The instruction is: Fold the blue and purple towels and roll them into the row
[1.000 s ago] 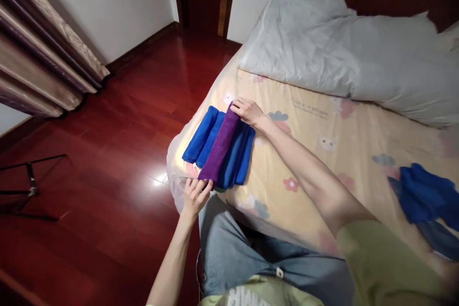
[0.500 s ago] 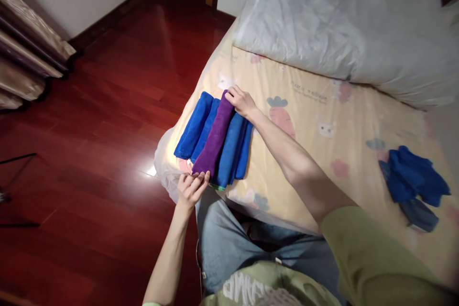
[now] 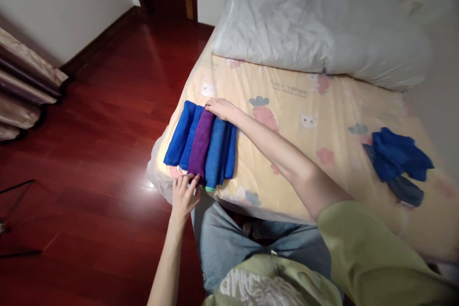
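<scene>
A row of folded towels lies side by side near the bed's left corner. The purple towel (image 3: 202,141) sits in this row, with a blue towel (image 3: 180,134) at the far left and another blue towel (image 3: 216,153) against its right side. At the purple towel's far end, my right hand (image 3: 221,108) has its fingers closed on the edge. My left hand (image 3: 184,193) grips the near end, with fingertips bent over the cloth. The undersides of both grips are hidden.
Crumpled blue cloths (image 3: 401,158) lie further right on the patterned bed sheet (image 3: 297,146). A grey quilt (image 3: 279,24) is bunched at the back. To the left is the red wooden floor (image 3: 107,153), with a curtain (image 3: 25,86) and black thin legs (image 3: 19,253) of some stand.
The purple towel has come down into line between the blue towels, with both hands still at its ends. The camera view has shifted, moving the bed slightly left in the picture.
</scene>
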Demonstrator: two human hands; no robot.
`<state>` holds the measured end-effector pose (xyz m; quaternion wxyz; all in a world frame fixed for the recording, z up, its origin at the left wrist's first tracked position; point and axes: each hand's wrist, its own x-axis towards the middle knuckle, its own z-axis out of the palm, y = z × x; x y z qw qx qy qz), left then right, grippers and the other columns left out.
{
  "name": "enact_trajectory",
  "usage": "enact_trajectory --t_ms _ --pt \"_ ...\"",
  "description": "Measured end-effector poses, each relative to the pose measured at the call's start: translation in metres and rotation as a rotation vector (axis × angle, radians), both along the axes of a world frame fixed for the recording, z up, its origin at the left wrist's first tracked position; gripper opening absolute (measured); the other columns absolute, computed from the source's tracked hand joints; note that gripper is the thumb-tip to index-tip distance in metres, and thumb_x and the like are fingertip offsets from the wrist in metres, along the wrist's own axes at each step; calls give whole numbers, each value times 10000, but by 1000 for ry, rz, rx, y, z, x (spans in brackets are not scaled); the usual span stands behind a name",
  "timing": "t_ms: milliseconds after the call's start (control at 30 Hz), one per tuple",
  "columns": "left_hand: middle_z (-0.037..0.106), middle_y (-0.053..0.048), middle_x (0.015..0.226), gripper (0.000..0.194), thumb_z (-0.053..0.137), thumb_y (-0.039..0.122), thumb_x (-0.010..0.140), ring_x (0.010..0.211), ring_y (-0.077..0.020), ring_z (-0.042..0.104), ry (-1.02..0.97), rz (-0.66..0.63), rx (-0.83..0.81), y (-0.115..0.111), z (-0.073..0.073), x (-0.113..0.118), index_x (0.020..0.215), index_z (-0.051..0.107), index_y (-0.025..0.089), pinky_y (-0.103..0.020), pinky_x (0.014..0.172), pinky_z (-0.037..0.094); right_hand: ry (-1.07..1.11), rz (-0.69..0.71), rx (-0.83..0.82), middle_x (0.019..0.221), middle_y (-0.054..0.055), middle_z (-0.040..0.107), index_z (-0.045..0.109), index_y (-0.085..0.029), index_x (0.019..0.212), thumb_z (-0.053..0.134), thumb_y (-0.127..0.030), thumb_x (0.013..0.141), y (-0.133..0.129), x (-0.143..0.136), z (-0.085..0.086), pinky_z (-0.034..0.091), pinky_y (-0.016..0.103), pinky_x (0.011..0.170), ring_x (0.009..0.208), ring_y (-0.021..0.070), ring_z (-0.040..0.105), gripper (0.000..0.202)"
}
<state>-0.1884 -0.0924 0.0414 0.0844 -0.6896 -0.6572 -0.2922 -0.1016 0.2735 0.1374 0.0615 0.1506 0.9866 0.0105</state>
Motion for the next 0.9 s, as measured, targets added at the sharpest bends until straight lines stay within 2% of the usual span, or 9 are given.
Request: enact_trajectory --t_ms 100,233,300,367,433,533,633,767,900 --pt "645 -163 1216 497 604 213 851 1080 -319 602 -27 32 -92 -12 32 -2 1345 590 166 -424 885 444 226 3 -27 1347 150 619 613 -128 1322 524 13 848 -12 22 23 432 439 1044 1268 284 514 502" --pt "618 -179 1240 538 594 186 875 1118 -320 598 -68 40 94 -15 66 17 1407 516 148 -431 918 445 528 -63 -75 1406 140 600 573 -160 1403 467 -38 926 -44 100 48 404 455 1090 1317 269 492 503" --pt "645 -148 1160 455 593 165 898 1063 -292 612 -113 -30 145 -6 75 44 1351 549 168 -415 907 451 609 -158 -105 1339 132 640 612 -173 1344 443 -94 979 -69 160 43 406 446 1091 1276 255 522 410" --pt "671 -109 1048 319 555 154 940 979 -259 621 -162 -176 68 8 77 84 1256 594 184 -386 855 457 683 -324 -125 1198 120 690 664 -169 1223 439 -148 1008 -101 230 21 424 434 1074 1194 244 569 312" --pt "681 -81 962 204 503 156 983 920 -237 621 -162 -357 -95 24 71 133 1138 630 194 -369 808 450 753 -575 -156 1020 105 708 695 -161 1051 429 -151 998 -135 301 -11 469 419 1010 1046 235 616 272" --pt "688 -73 936 183 475 172 1011 921 -231 626 -68 -567 -317 53 54 216 1030 655 199 -372 816 447 818 -974 -209 976 125 705 696 -161 971 453 -157 945 -191 397 -64 517 427 954 983 252 632 244" --pt "696 -86 973 188 482 183 1008 985 -240 633 23 -671 -486 83 33 294 1022 669 199 -373 857 450 923 -1349 -197 1009 149 704 700 -184 973 453 -158 894 -243 463 -103 522 488 987 1013 288 643 261" --pt "711 -105 1065 206 467 205 1013 1074 -248 646 66 -660 -627 120 4 370 1030 671 183 -361 899 443 1037 -1345 -271 1215 122 678 712 -282 1069 491 -187 850 -286 496 -124 448 567 1121 1218 328 599 325" --pt "732 -139 1007 247 474 287 1013 980 -268 686 34 -438 -623 139 -24 407 1048 674 147 -366 868 447 1187 -1364 -351 1208 118 681 696 -280 1031 512 -214 830 -287 499 -135 455 559 1115 1199 318 611 281"
